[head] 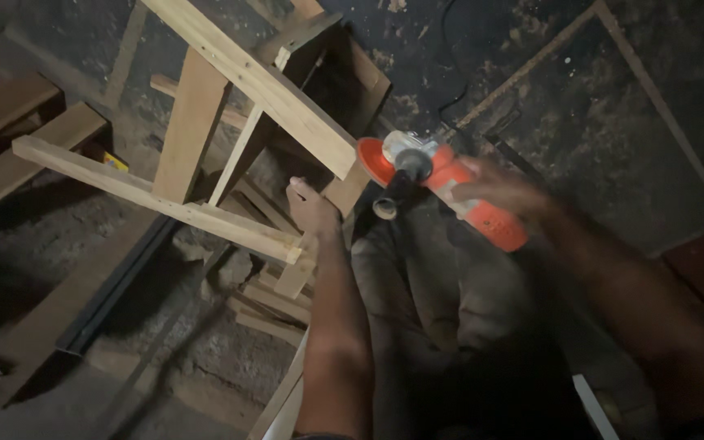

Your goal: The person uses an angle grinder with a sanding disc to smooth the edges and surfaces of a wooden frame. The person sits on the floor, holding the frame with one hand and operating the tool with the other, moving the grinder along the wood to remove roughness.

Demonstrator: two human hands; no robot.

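Gripping an orange grinder (450, 183), right hand (495, 189); left hand (313, 208) clasps wooden frame (230, 122).

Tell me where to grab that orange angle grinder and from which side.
Grip the orange angle grinder by its long body, coming from the rear right as the right hand does. The black side handle offers a second grip; the disc guard end faces the wooden frame.

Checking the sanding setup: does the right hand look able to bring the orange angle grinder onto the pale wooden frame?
Probably yes: right hand grips orange angle grinder, its disc beside pale wooden frame; nothing between.
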